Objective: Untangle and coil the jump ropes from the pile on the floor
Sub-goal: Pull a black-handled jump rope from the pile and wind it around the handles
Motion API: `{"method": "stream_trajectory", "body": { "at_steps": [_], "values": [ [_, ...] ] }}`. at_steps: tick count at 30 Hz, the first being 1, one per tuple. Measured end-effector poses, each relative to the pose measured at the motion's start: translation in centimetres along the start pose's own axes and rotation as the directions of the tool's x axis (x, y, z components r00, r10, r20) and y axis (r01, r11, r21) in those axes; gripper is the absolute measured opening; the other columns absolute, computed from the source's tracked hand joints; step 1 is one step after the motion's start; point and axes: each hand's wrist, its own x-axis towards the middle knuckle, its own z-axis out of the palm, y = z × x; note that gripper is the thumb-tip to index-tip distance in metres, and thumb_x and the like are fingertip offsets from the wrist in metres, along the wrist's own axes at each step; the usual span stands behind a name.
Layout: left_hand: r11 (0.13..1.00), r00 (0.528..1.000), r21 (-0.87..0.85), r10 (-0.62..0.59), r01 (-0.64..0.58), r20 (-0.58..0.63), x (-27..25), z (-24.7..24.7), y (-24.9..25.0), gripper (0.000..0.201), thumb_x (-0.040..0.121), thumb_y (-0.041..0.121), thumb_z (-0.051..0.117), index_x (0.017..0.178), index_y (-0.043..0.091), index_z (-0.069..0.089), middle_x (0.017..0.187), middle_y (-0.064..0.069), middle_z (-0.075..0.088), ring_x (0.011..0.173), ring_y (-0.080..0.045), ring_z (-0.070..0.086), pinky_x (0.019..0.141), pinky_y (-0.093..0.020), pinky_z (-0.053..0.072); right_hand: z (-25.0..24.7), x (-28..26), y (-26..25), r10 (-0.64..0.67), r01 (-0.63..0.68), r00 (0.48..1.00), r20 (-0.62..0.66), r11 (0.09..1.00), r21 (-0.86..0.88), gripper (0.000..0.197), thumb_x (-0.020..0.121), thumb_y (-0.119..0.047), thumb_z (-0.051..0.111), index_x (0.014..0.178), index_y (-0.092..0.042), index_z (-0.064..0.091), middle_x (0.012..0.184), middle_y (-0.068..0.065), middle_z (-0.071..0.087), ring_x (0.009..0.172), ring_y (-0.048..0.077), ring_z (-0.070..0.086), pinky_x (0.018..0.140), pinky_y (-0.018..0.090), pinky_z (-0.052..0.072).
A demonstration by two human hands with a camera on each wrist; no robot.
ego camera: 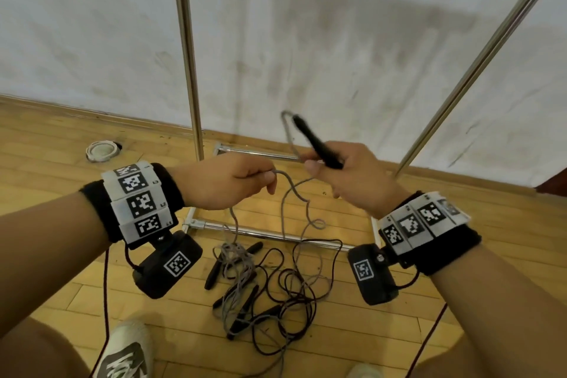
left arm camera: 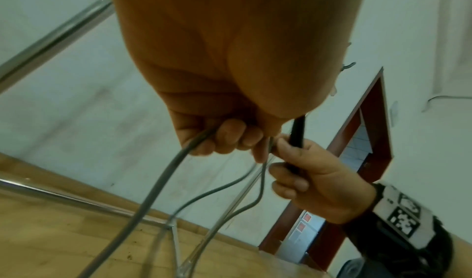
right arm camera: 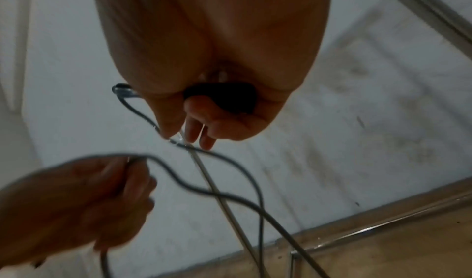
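Note:
A tangled pile of jump ropes point(ego camera: 267, 282) with grey and dark cords and several black handles lies on the wooden floor between my arms. My right hand point(ego camera: 343, 169) grips a black handle point(ego camera: 316, 141) that points up and away, and it also pinches the grey cord point(ego camera: 288, 132) looping from the handle's tip. My left hand point(ego camera: 236, 181) holds the same grey cord point(left arm camera: 163, 183) in curled fingers, close beside the right hand. From both hands the grey cord point(right arm camera: 230, 197) hangs in loose loops down to the pile.
A metal rack stands over the pile: upright poles point(ego camera: 187, 52) point(ego camera: 478, 61) and floor bars point(ego camera: 260, 233) around it. A white wall point(ego camera: 337, 40) is just behind. A white ring point(ego camera: 102, 150) lies at left; my shoes point(ego camera: 129, 350) are near the bottom edge.

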Motion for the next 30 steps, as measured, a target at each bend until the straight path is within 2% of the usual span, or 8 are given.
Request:
{"method": "stream_trajectory", "body": {
  "at_steps": [2, 5, 8, 11, 20, 23, 27, 30],
  "values": [
    [0.998, 0.997, -0.034, 0.058, -0.060, -0.059, 0.4, 0.1, 0.8, 0.026, 0.104, 0.034, 0.038, 0.092, 0.029, 0.061, 0.061, 0.010, 0.048, 0.054, -0.007, 0.045, 0.051, -0.023, 0.041, 1.3, -0.2, -0.3, -0.042, 0.046, 0.996, 0.075, 0.998, -0.053, 0.010, 0.086, -0.035, 0.071, 0.096, -0.035, 0.071, 0.073, -0.017, 0.068, 0.056, 0.001, 0.058, 0.056, 0.027, 0.049],
    [0.993, 0.984, -0.069, 0.081, -0.093, -0.160, 0.8, -0.1, 1.4, 0.026, 0.103, 0.029, 0.041, 0.088, 0.022, 0.060, 0.058, 0.011, 0.051, 0.051, -0.007, 0.045, 0.050, -0.027, 0.042, 2.3, -0.4, -1.0, -0.117, 0.121, 0.986, 0.121, 0.992, -0.023, 0.008, 0.089, -0.035, 0.067, 0.094, -0.031, 0.072, 0.080, 0.003, 0.070, 0.059, 0.011, 0.057, 0.055, 0.039, 0.049],
    [0.998, 0.977, -0.023, 0.051, -0.057, -0.209, 1.0, -0.3, 1.1, 0.024, 0.101, 0.032, 0.046, 0.086, 0.023, 0.062, 0.065, 0.009, 0.063, 0.054, -0.005, 0.057, 0.052, -0.022, 0.046, 2.0, -0.2, -1.2, -0.120, 0.124, 0.991, 0.061, 0.989, -0.075, 0.016, 0.091, -0.033, 0.066, 0.077, -0.025, 0.068, 0.060, -0.008, 0.064, 0.049, 0.006, 0.052, 0.051, 0.031, 0.045],
    [1.000, 0.990, 0.005, 0.017, -0.016, -0.138, 1.0, 0.0, -0.1, 0.016, 0.100, 0.030, 0.051, 0.087, 0.026, 0.061, 0.074, 0.007, 0.067, 0.069, -0.002, 0.063, 0.062, -0.013, 0.047, 1.1, 0.0, -1.2, -0.123, 0.121, 0.992, -0.018, 0.989, -0.087, 0.023, 0.091, -0.033, 0.066, 0.069, -0.028, 0.059, 0.051, -0.018, 0.057, 0.043, 0.002, 0.047, 0.046, 0.015, 0.038],
    [0.979, 0.974, 0.137, -0.171, 0.151, 0.151, 0.5, 2.8, -4.0, 0.020, 0.101, 0.030, 0.047, 0.087, 0.028, 0.061, 0.085, 0.013, 0.067, 0.079, 0.003, 0.059, 0.071, -0.019, 0.045, -2.6, 0.7, -1.7, -0.146, 0.193, 0.900, -0.411, 0.978, 0.077, 0.017, 0.090, -0.030, 0.068, 0.075, -0.021, 0.065, 0.055, -0.009, 0.055, 0.045, 0.010, 0.046, 0.043, 0.025, 0.039],
    [0.977, 0.966, 0.078, -0.209, 0.199, 0.151, 0.3, 2.6, -4.5, 0.025, 0.102, 0.032, 0.046, 0.087, 0.024, 0.064, 0.085, 0.011, 0.071, 0.080, -0.001, 0.063, 0.075, -0.021, 0.049, -4.0, 0.8, -0.9, -0.108, 0.167, 0.892, -0.438, 0.981, 0.097, 0.018, 0.089, -0.029, 0.067, 0.072, -0.022, 0.065, 0.053, -0.011, 0.049, 0.047, 0.014, 0.042, 0.046, 0.025, 0.036],
    [0.978, 0.978, 0.110, -0.185, 0.175, 0.093, 0.3, 1.9, -3.8, 0.029, 0.103, 0.034, 0.043, 0.091, 0.023, 0.066, 0.073, 0.009, 0.062, 0.064, 0.005, 0.056, 0.060, -0.009, 0.043, -4.1, 0.7, 0.0, -0.059, 0.078, 0.883, -0.465, 0.997, 0.022, 0.013, 0.088, -0.022, 0.069, 0.090, -0.034, 0.072, 0.085, -0.014, 0.068, 0.066, -0.003, 0.058, 0.058, 0.013, 0.044],
    [0.983, 0.997, 0.169, -0.070, 0.071, -0.016, 0.2, 1.4, -2.1, 0.030, 0.104, 0.032, 0.042, 0.094, 0.022, 0.068, 0.068, 0.015, 0.054, 0.067, 0.013, 0.052, 0.060, -0.004, 0.037, -3.0, 0.1, -0.1, -0.091, 0.085, 0.943, -0.320, 0.996, -0.034, 0.017, 0.086, -0.018, 0.072, 0.090, -0.034, 0.074, 0.078, -0.016, 0.066, 0.056, -0.006, 0.055, 0.051, 0.008, 0.039]
  ]
}}
